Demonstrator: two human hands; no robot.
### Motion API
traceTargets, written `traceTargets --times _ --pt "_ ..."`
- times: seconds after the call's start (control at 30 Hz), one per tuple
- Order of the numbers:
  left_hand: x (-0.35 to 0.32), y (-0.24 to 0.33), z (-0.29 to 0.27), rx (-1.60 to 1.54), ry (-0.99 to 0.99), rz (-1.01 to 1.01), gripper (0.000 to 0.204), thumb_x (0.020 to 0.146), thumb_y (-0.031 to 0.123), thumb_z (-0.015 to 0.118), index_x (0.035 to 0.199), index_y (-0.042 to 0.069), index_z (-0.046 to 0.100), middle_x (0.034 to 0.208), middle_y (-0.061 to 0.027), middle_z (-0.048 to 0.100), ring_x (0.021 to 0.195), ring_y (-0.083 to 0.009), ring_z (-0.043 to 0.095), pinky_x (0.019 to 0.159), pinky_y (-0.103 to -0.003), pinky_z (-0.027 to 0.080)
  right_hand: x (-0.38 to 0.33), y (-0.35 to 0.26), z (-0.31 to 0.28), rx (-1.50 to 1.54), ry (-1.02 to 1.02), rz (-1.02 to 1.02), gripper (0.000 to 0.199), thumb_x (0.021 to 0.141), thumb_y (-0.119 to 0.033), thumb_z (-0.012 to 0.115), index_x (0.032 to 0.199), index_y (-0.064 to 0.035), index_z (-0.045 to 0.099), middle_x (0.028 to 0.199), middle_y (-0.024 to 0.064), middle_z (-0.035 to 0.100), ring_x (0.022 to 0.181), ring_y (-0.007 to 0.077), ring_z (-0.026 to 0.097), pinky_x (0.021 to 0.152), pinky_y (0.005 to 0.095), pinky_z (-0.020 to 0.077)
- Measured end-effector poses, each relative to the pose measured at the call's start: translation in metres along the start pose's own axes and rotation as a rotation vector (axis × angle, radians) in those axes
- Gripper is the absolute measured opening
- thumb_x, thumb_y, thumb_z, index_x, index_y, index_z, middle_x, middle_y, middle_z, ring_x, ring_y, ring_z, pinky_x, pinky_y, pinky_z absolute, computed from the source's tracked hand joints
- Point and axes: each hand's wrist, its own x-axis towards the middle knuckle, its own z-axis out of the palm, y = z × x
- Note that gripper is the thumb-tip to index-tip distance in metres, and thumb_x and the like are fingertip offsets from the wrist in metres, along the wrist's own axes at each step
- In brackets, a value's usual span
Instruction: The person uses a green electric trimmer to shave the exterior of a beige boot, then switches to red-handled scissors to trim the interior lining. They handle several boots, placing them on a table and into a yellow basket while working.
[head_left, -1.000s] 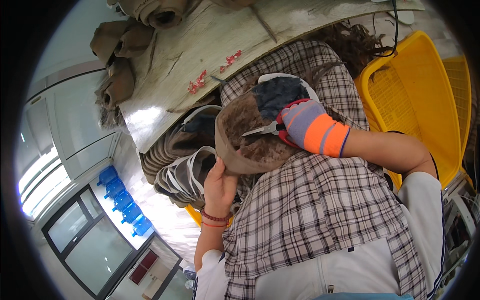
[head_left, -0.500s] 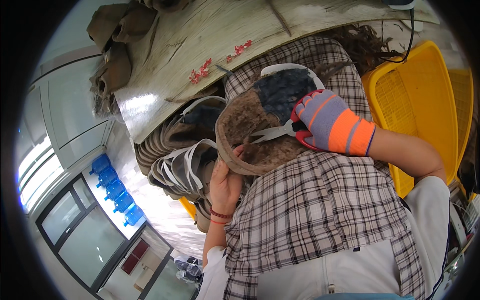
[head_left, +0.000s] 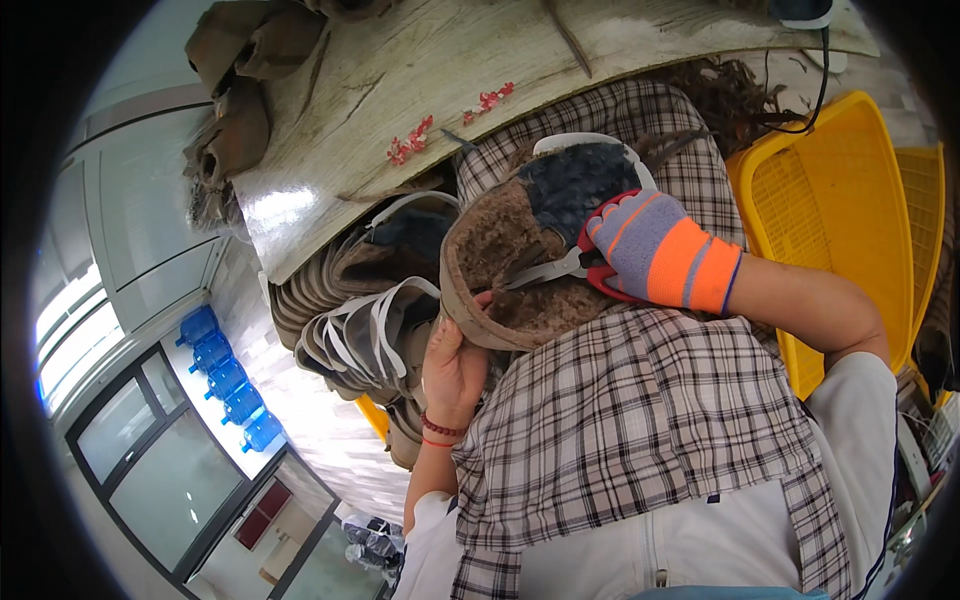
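A cap [head_left: 500,222] with brown fuzzy lining, a dark quilted patch and a white band lies hollow side up on my lap. My bare left hand [head_left: 455,368] grips its near left rim, thumb outside and a fingertip showing on the lining. My right hand [head_left: 665,252], in a grey and orange glove, is closed round the red handles of a pair of scissors [head_left: 550,271]. The metal blades reach into the cap, pointing left toward my left fingertips, and look almost closed. The tips are partly lost against the fuzz.
Stacked caps [head_left: 365,325] with white bands stand to my left. Ahead is a worn wooden table [head_left: 370,110] with brown cloth pieces [head_left: 240,120] at its left. A yellow basket [head_left: 840,190] stands at my right, near dark scraps [head_left: 715,100]. A checked apron [head_left: 620,420] covers my lap.
The scissor blades have come closer together inside the cap. The whole view has shifted slightly; both hands keep their holds.
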Motion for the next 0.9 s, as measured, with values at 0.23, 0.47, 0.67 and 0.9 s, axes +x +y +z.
traceTargets --times 0.23,0.47,0.67,0.9 --pt "-0.001 -0.001 -0.002 -0.007 -0.016 0.009 0.046 0.091 0.026 0.054 0.126 -0.002 0.045 0.126 -0.0183 0.050 0.119 -0.0258 0.045 0.106 -0.039 0.030 -0.006 -0.001 -0.002 -0.024 0.049 -0.008 0.030 0.072 -0.033 0.069 0.084 -0.0070 0.061 0.070 0.0097 0.059 0.068 0.0265 0.060 0.061 0.0363 0.0466" --pt "-0.006 -0.001 -0.001 0.015 -0.023 0.040 0.045 0.091 0.026 0.053 0.126 -0.002 0.046 0.126 -0.0186 0.050 0.119 -0.0259 0.045 0.106 -0.038 0.030 -0.025 0.021 -0.018 0.015 0.231 0.095 0.043 0.063 -0.042 0.075 0.089 -0.0089 0.064 0.077 0.0105 0.062 0.075 0.0265 0.061 0.066 0.0361 0.0488" --pt "-0.006 0.023 0.022 0.087 -0.154 0.106 0.038 0.095 0.028 0.045 0.125 0.004 0.048 0.130 -0.0211 0.045 0.124 -0.0323 0.038 0.105 -0.046 0.030 -0.033 -0.013 -0.042 0.702 0.272 0.332 0.041 0.070 -0.025 0.077 0.099 -0.0015 0.060 0.080 0.0095 0.062 0.073 0.0189 0.062 0.062 0.0289 0.0485" --pt "0.055 0.042 0.137 0.610 -0.412 0.275 0.039 0.095 0.021 0.049 0.126 -0.002 0.046 0.121 -0.0053 0.055 0.110 -0.0138 0.049 0.097 -0.028 0.035 0.002 -0.035 -0.028 1.077 0.889 -0.018 0.050 0.076 -0.015 0.072 0.117 0.0005 0.050 0.091 0.0115 0.065 0.086 0.0198 0.063 0.073 0.0297 0.0498"
